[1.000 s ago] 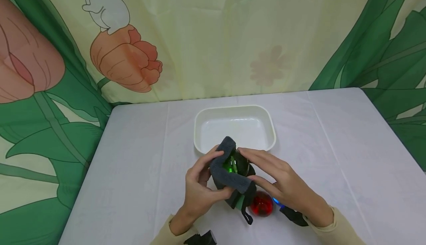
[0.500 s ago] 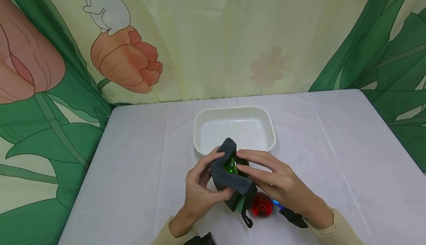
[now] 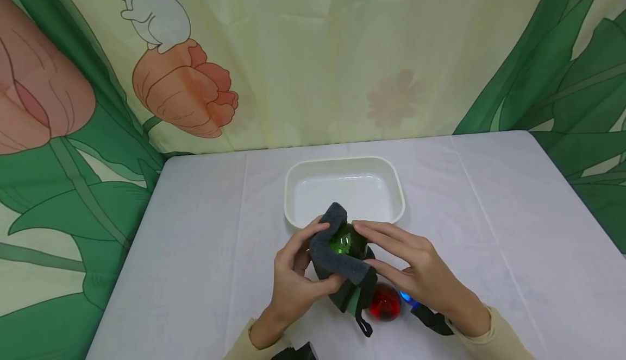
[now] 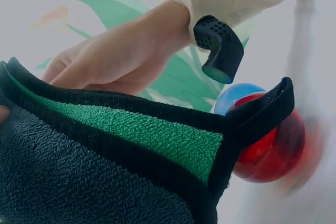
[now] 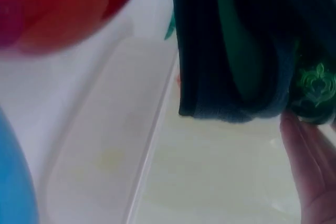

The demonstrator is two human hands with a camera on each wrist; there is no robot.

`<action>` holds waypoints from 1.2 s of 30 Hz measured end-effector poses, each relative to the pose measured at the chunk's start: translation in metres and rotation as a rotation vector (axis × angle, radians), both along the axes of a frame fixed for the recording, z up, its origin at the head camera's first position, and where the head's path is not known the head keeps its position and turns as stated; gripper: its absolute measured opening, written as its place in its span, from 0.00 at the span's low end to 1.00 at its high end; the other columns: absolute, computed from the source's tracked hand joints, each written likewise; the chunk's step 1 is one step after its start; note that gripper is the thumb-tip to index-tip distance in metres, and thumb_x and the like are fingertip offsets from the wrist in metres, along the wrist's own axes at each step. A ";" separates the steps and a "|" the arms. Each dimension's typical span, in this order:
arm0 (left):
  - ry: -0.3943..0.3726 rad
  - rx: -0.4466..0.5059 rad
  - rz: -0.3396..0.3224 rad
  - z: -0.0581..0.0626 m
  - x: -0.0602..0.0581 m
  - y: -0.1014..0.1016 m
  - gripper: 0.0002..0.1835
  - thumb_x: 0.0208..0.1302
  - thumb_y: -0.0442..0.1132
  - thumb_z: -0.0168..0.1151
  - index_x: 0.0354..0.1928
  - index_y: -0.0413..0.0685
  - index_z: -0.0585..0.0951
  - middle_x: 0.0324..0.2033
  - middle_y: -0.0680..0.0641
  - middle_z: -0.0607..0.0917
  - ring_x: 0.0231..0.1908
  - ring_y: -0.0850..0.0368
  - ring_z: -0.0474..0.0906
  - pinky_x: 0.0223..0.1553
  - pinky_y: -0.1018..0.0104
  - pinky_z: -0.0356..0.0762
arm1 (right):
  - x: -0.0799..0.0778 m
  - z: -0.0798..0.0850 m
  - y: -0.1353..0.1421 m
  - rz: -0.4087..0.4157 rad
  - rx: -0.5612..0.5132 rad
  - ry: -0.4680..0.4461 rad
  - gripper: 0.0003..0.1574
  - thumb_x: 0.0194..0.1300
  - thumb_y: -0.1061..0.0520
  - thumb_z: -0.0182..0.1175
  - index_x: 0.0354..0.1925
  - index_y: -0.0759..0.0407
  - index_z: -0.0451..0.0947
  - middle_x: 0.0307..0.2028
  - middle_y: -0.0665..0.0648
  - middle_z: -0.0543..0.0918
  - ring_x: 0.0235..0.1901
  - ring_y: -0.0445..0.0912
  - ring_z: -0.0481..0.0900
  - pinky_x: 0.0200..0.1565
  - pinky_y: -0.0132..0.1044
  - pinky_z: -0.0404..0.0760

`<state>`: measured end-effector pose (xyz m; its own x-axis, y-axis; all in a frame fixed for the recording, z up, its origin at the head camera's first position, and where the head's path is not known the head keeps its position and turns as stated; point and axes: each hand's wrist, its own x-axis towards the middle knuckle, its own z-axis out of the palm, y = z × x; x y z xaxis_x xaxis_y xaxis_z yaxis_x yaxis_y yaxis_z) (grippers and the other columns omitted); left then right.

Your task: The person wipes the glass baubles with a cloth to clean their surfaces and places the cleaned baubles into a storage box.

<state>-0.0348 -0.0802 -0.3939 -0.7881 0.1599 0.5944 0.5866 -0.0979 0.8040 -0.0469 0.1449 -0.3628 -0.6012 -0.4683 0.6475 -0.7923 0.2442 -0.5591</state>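
While the left hand (image 3: pixel 298 278) grips the cloth (image 3: pixel 340 266), I note the right hand (image 3: pixel 421 265), fingers drawn outward, pinching the green ball (image 3: pixel 353 242); between both hands, the ball now shows more surface, apparently turned against the cloth.

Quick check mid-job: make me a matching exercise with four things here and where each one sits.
1. green ball
2. red ball
3. cloth
4. tray

A. nearest the curtain
B. on the table, beside the blue ball
C. at the right hand, partly wrapped
D. gripped by the left hand

Pairs: 1-C, 2-B, 3-D, 4-A.
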 end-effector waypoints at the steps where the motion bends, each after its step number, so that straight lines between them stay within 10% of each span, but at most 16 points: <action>1: -0.002 0.001 0.001 0.000 0.000 0.000 0.35 0.47 0.22 0.72 0.61 0.32 0.73 0.61 0.30 0.75 0.56 0.49 0.80 0.53 0.61 0.82 | -0.001 0.000 0.000 0.006 0.002 0.018 0.31 0.71 0.47 0.58 0.62 0.68 0.75 0.58 0.64 0.80 0.58 0.46 0.80 0.57 0.28 0.76; 9: 0.013 0.015 -0.004 0.001 0.000 0.000 0.35 0.46 0.21 0.72 0.60 0.31 0.73 0.61 0.29 0.75 0.57 0.48 0.79 0.54 0.61 0.81 | -0.004 0.001 -0.002 0.057 0.008 0.175 0.21 0.74 0.53 0.56 0.56 0.65 0.81 0.59 0.66 0.78 0.62 0.49 0.75 0.62 0.30 0.72; 17: 0.019 0.001 -0.010 0.001 0.000 0.000 0.35 0.48 0.22 0.73 0.61 0.31 0.73 0.61 0.30 0.75 0.58 0.48 0.79 0.53 0.62 0.82 | -0.003 0.002 -0.002 0.054 0.001 0.147 0.21 0.74 0.52 0.56 0.55 0.66 0.81 0.58 0.66 0.79 0.60 0.49 0.76 0.61 0.30 0.73; 29: 0.012 -0.022 0.007 0.002 0.000 0.001 0.35 0.47 0.23 0.74 0.60 0.33 0.74 0.61 0.30 0.76 0.56 0.48 0.80 0.52 0.60 0.82 | 0.004 0.003 0.000 -0.038 0.014 -0.098 0.32 0.70 0.45 0.57 0.62 0.65 0.76 0.55 0.63 0.82 0.46 0.48 0.87 0.50 0.27 0.81; 36: 0.010 0.000 0.006 0.002 0.000 -0.001 0.34 0.46 0.21 0.73 0.59 0.32 0.75 0.60 0.30 0.77 0.56 0.49 0.81 0.52 0.60 0.83 | -0.004 0.002 0.001 0.023 0.008 0.065 0.29 0.71 0.48 0.58 0.59 0.67 0.77 0.57 0.64 0.80 0.58 0.46 0.79 0.58 0.27 0.76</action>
<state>-0.0349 -0.0809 -0.3918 -0.7830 0.1555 0.6023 0.5951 -0.0946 0.7981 -0.0510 0.1461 -0.3612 -0.5472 -0.4867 0.6810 -0.8322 0.2294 -0.5048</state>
